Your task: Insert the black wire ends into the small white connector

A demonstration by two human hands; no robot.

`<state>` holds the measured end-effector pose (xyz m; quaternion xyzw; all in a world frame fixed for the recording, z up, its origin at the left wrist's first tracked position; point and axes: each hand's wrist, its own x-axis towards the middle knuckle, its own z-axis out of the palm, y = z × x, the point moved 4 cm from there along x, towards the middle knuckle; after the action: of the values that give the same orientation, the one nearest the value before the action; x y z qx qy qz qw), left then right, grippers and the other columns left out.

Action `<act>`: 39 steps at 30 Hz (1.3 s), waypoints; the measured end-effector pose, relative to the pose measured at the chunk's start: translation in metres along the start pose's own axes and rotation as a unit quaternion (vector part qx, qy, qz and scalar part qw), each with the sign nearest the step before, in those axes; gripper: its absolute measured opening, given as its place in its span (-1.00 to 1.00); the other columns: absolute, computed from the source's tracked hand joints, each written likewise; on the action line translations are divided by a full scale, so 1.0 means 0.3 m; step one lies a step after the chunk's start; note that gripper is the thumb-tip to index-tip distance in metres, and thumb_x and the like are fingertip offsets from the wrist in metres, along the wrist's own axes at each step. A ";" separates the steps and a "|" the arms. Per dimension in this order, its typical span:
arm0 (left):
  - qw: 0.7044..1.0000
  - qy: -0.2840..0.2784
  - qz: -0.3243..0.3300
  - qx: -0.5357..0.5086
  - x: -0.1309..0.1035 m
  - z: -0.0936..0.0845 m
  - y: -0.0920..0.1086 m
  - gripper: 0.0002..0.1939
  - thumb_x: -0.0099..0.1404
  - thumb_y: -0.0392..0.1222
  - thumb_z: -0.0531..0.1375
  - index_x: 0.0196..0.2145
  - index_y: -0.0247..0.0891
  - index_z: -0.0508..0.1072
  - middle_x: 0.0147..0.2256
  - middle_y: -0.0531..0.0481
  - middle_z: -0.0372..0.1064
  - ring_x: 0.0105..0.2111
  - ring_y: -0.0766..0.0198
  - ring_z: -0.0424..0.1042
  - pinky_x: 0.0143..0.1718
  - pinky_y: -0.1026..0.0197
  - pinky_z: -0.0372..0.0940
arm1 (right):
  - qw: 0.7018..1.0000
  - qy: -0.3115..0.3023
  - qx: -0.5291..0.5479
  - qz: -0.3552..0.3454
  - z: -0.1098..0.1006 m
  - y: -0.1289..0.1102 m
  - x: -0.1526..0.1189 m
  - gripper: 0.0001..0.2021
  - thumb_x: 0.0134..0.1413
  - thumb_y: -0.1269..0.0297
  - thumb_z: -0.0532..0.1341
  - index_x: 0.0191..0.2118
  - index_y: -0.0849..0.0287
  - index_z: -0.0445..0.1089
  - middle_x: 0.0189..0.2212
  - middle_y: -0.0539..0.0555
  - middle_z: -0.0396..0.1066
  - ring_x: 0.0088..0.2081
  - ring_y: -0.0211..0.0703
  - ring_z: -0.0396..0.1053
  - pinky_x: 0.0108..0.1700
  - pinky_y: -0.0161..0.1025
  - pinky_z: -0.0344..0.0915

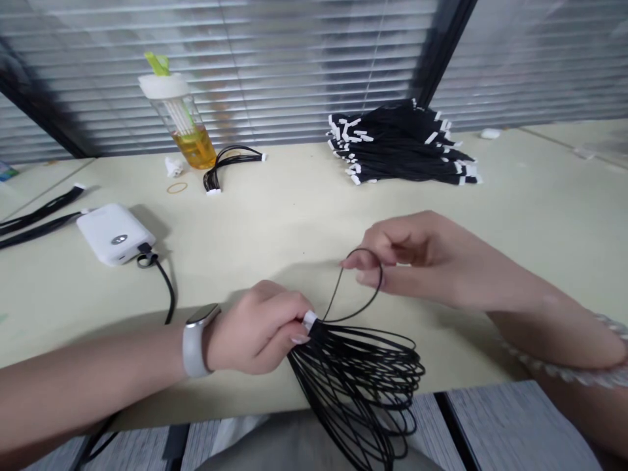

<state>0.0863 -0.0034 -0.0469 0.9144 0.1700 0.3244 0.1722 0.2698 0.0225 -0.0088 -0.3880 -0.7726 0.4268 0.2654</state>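
My left hand [267, 327], with a watch [199, 337] on its wrist, is closed on a white connector [309, 319] of a black cable bundle [363, 373]. The thin wires fan out in loops to the right and hang over the table's front edge. To the right, my right hand [370, 267] has its thumb and index finger around one wire loop [377, 288] raised apart from the others. The bundle's ends inside my left fist are hidden.
A pile of black cables [407, 144] with white connectors lies at the back. Further left are a small cable [235, 159], a bottle of yellow liquid [189, 134], a rubber band [177, 188], a white power bank [116, 233] with a black cord, and more cables [39, 216].
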 end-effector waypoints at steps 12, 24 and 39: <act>1.000 0.006 -0.001 0.002 0.006 -0.005 0.002 -0.58 0.44 -0.02 -0.22 -0.45 -0.25 0.21 -0.64 0.08 0.22 -0.66 0.38 0.17 -0.62 0.33 0.13 | 0.974 -0.205 -0.033 -0.087 0.046 -0.040 -0.010 -0.84 0.14 0.38 0.14 -0.44 0.28 0.38 -0.47 0.00 0.35 -0.38 -0.35 0.32 -0.31 -0.37 0.25; 1.000 0.014 -0.007 0.004 0.005 -0.004 -0.002 -0.59 0.44 -0.02 -0.21 -0.44 -0.26 0.22 -0.64 0.10 0.20 -0.66 0.39 0.14 -0.63 0.32 0.09 | 0.958 -0.089 -0.260 -0.082 0.055 -0.033 -0.012 -0.82 0.22 0.37 0.04 -0.41 0.21 0.27 -0.42 -0.01 0.32 -0.36 -0.30 0.26 -0.30 -0.32 0.13; 1.000 0.019 -0.016 0.005 0.004 -0.004 -0.002 -0.60 0.43 -0.01 -0.20 -0.44 -0.25 0.21 -0.65 0.11 0.17 -0.66 0.38 0.12 -0.63 0.32 0.09 | 0.991 -0.014 -0.129 -0.043 0.054 -0.017 -0.015 -0.96 0.18 0.33 0.08 -0.29 0.16 0.22 -0.42 0.00 0.45 -0.42 -0.30 0.36 -0.40 -0.36 0.20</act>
<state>0.0861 -0.0021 -0.0455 0.9063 0.1895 0.3378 0.1693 0.2585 0.0098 -0.0128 -0.3792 -0.8410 0.3171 0.2200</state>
